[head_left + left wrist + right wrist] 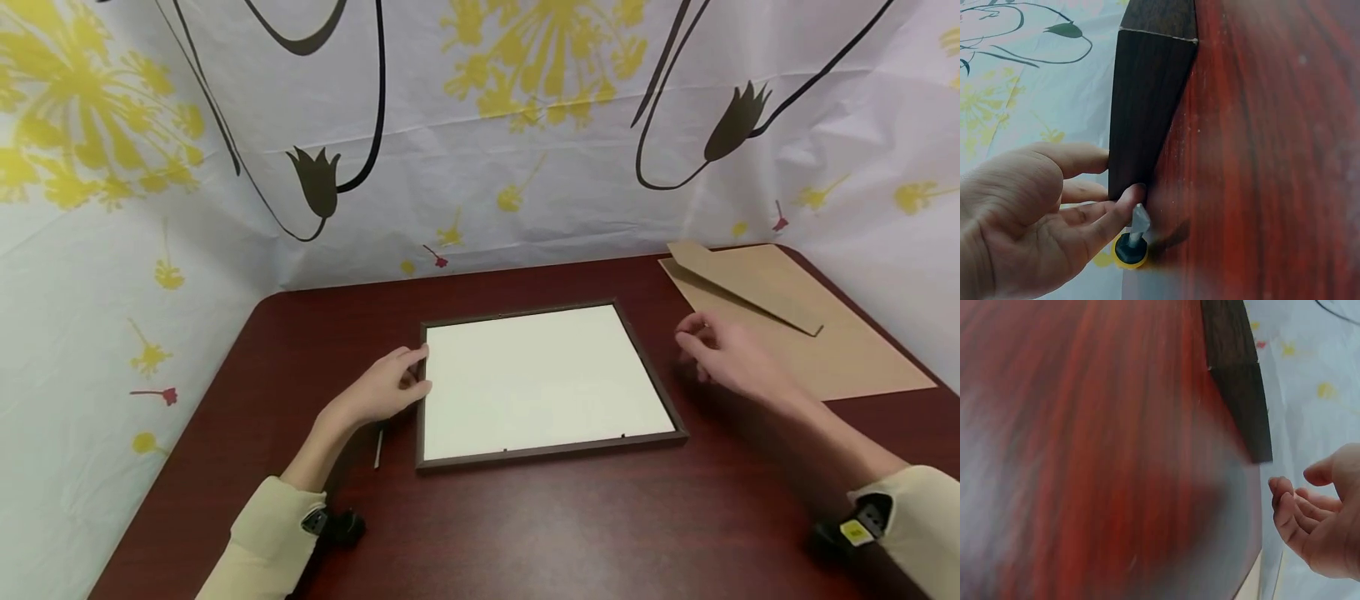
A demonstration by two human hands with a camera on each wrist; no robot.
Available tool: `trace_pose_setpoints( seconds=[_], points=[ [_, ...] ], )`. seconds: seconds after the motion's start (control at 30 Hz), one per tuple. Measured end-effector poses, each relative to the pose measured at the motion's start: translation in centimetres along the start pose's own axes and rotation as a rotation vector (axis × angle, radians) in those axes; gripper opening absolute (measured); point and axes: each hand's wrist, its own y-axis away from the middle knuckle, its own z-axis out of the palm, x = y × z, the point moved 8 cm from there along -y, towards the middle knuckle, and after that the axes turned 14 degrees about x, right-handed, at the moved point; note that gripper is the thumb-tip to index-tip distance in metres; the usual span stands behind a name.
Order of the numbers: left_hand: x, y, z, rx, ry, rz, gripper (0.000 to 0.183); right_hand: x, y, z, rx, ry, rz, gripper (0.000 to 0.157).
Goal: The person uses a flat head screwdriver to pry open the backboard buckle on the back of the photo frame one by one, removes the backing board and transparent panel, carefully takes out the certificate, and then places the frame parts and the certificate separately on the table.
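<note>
A dark wooden picture frame (551,452) lies flat on the table, its face filled by a white backing board (536,379). At the frame's left edge, my left hand (382,387) touches the rim with its thumb and fingertips. Under that hand, a thin metal shaft (378,450) shows on the table; in the left wrist view a yellow and black handle (1130,251) sits below the fingers. My right hand (723,350) hovers off the frame's right side, fingers loosely curled and the thumb apart, with nothing visible in them.
A brown cardboard sheet (847,358) with a folded-up flap (742,292) lies on the right of the dark red table (555,533). Small dark tabs (623,436) stand at the frame's inner near edge. A flower-patterned sheet (450,167) hangs behind the table.
</note>
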Motion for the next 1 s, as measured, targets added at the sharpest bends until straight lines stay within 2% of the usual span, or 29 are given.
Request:
trace_pose_setpoints(
  seconds=[0.13,0.3,0.5,0.57,0.77,1.0],
  points=[
    [0.4,0.4,-0.1,-0.016,-0.013,0.005,0.06,-1.6,-0.3,1.6,-0.059,-0.031,-0.019,0.025],
    [0.8,0.5,-0.1,-0.043,-0.037,-0.002,0.061,-2.4,-0.5,3.0,-0.114,0.026,-0.028,0.03],
    [0.8,-0.2,-0.1,-0.056,-0.048,-0.045,0.063,-3.2,-1.3,4.6,-0.163,0.161,-0.166,0.04],
    [0.6,-0.4,0.0,-0.071,-0.048,-0.069,0.068,-3.2,-1.5,5.1,-0.189,0.193,-0.189,0.046],
    [0.2,-1.0,0.4,-0.132,-0.062,-0.131,0.082,-2.8,-2.0,6.3,-0.26,0.24,-0.16,0.063],
    [0.4,-1.5,0.6,-0.174,-0.086,-0.178,0.087,-2.5,-2.7,6.9,-0.318,0.28,-0.122,0.078]
  ],
)
